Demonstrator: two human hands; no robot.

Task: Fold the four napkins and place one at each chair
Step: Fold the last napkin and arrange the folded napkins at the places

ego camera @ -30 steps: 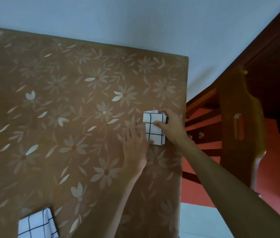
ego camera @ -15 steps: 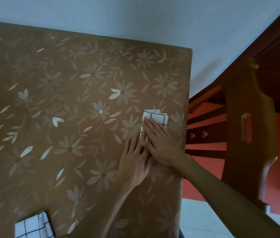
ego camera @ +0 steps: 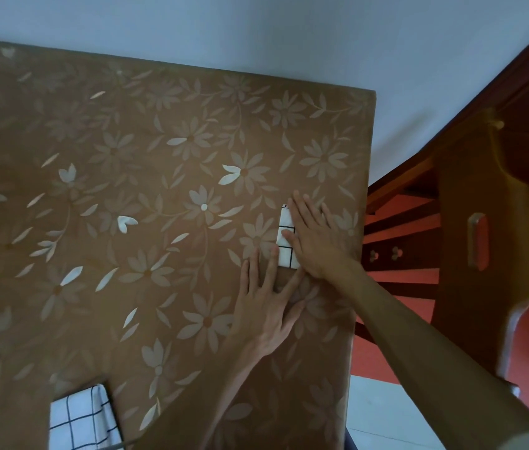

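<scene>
The tablecloth (ego camera: 127,303) looks smooth, its pale flowers faintly glossy. The napkin (ego camera: 286,254) by the right edge and the second napkin (ego camera: 78,420) at the near edge are matt checked cloth. The chair (ego camera: 483,303) is glossy varnished wood.

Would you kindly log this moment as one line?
step: press folded napkin | right hand: flat on napkin | left hand: flat on tablecloth

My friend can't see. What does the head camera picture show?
A person's right hand presses flat on a small folded checked napkin near the right edge of a brown flowered table, the left hand flat beside it. A wooden chair stands at that edge; another checked napkin lies at the near edge.
</scene>
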